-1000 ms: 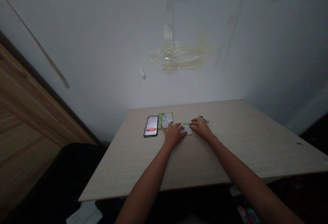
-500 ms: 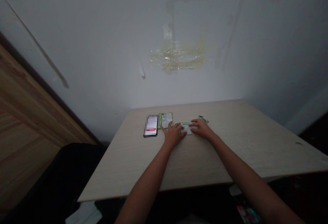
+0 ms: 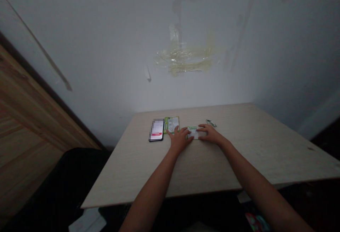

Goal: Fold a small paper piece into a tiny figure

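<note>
Between my two hands a small white piece with green print [image 3: 193, 133], like a flat packet or folded leaflet, lies on the table. My left hand [image 3: 179, 140] rests on its left side with the fingers spread, the thumb not gripping anything I can see. On its right part lie the fingertips of my right hand [image 3: 209, 134], stretched out and apart. Both hands cover some of the piece. Just beyond my left fingers is a larger green and white packet [image 3: 173, 122]. A little scrap with green marks [image 3: 211, 122] sits behind my right hand.
A phone [image 3: 157, 131] with a lit, partly pixelated screen lies left of the green packet. The pale wooden table [image 3: 255, 147] meets a wall [image 3: 119, 48] with tape remnants [image 3: 186, 58]. A dark chair-like shape [image 3: 69, 175] and wooden boards [image 3: 23, 111] stand at the left.
My right hand has shifted slightly right, and more of the white and green piece shows beneath its fingers. My left hand has stayed in place.
</note>
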### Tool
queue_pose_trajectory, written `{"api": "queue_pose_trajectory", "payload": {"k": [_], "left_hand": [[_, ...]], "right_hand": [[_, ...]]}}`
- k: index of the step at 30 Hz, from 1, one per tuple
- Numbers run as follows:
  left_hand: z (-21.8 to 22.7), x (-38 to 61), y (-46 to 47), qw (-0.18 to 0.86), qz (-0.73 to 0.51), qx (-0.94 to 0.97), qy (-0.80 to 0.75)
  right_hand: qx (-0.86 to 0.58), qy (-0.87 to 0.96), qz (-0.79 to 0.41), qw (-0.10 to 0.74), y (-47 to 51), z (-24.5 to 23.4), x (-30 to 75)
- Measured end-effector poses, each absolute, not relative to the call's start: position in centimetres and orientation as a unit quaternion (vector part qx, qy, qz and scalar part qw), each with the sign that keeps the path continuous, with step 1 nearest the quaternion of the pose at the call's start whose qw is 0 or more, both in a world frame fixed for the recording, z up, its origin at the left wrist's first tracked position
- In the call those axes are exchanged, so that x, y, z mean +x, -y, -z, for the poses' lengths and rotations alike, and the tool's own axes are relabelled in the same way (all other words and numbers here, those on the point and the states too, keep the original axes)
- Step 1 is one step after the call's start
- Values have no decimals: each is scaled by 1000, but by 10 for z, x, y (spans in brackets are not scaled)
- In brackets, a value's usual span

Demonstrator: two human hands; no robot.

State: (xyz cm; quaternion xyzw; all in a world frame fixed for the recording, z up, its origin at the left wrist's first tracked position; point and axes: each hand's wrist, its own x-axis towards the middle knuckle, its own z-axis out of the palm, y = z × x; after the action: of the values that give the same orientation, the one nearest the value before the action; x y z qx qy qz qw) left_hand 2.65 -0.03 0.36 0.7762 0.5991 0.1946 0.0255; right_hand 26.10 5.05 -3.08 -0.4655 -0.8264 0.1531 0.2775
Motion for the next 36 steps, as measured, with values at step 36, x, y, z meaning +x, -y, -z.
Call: {"api": "queue_pose_trajectory", "payload": {"k": [36], "left_hand": [[-4,25,0,7,-204,784,-586]], "right_hand": [[-489,806,-97,320,-52,22,247]]}}
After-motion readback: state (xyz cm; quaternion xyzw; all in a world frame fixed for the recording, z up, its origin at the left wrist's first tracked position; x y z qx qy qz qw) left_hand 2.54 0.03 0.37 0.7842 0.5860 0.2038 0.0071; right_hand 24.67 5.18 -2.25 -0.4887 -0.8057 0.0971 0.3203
